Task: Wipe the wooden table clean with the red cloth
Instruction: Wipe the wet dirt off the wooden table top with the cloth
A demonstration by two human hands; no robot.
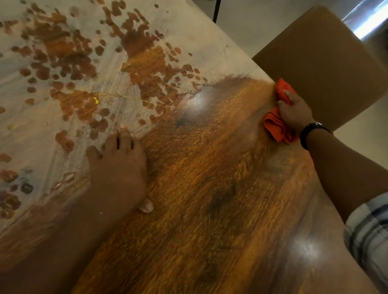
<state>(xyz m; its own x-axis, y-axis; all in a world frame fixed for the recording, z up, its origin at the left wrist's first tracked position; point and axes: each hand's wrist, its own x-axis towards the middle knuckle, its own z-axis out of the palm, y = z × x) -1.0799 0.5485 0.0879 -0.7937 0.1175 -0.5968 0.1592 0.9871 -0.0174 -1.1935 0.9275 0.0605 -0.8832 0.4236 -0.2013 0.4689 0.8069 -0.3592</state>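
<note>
Red cloth [277, 126] lies bunched at the bench [209, 207] edge, right of centre, grasped in the curled fingers [284, 106] of the right hand [295, 114]. Left hand [118, 168] rests flat on the bench mid-frame, fingers released and straight. Pale film [1, 99] with brown patches covers the upper left.

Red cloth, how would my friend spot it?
Find the big wooden table, half smeared white, half shiny brown. Follow its edge by the brown chair to the right hand. The red cloth is bunched in it, the only bright orange-red thing.
</note>
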